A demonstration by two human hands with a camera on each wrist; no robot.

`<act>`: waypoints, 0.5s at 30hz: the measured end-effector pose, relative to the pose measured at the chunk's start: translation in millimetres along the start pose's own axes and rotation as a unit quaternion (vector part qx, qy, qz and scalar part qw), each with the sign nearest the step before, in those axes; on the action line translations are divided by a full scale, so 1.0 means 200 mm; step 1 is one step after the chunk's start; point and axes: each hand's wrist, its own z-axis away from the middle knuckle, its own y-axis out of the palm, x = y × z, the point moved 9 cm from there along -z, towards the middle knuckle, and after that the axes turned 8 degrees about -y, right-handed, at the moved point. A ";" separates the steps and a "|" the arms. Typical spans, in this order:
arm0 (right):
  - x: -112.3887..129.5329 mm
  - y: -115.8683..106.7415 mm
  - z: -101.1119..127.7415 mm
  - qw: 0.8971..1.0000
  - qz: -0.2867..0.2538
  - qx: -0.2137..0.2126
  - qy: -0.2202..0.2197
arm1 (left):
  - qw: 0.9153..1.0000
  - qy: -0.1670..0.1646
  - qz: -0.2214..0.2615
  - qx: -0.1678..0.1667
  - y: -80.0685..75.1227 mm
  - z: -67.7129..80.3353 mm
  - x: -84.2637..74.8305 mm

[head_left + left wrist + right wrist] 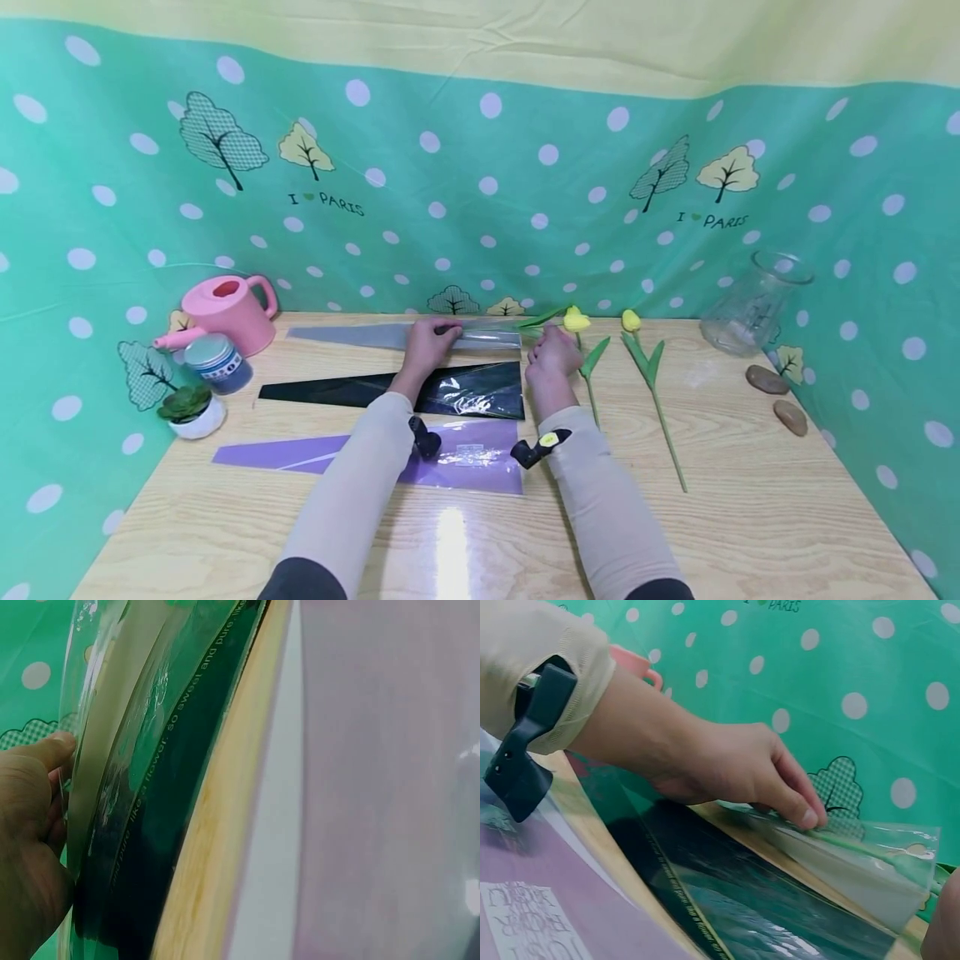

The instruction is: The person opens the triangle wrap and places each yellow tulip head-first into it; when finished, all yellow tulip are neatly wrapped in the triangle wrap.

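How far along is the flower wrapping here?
Barely begun. Laid out: a black sleeve and a purple sleeve, both empty. In hand: the left hand holds the grey sleeve while the right hand feeds one tulip into its mouth. Left: two yellow tulips lie unwrapped; the glass vase is empty.

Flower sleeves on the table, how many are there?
3: a grey sleeve farthest back under the left hand, a black sleeve in the middle, a purple sleeve nearest.
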 end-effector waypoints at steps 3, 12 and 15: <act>-0.02 0.01 0.02 1.000 0.006 0.001 0.000 | 1.000 0.004 -0.005 -0.005 0.00 0.00 -0.01; -0.07 0.04 0.04 1.000 0.025 0.001 -0.005 | 1.000 0.008 0.000 -0.002 0.01 -0.01 -0.01; -0.08 0.04 0.04 1.000 0.026 0.001 -0.005 | 1.000 0.001 0.005 0.004 0.01 -0.01 0.00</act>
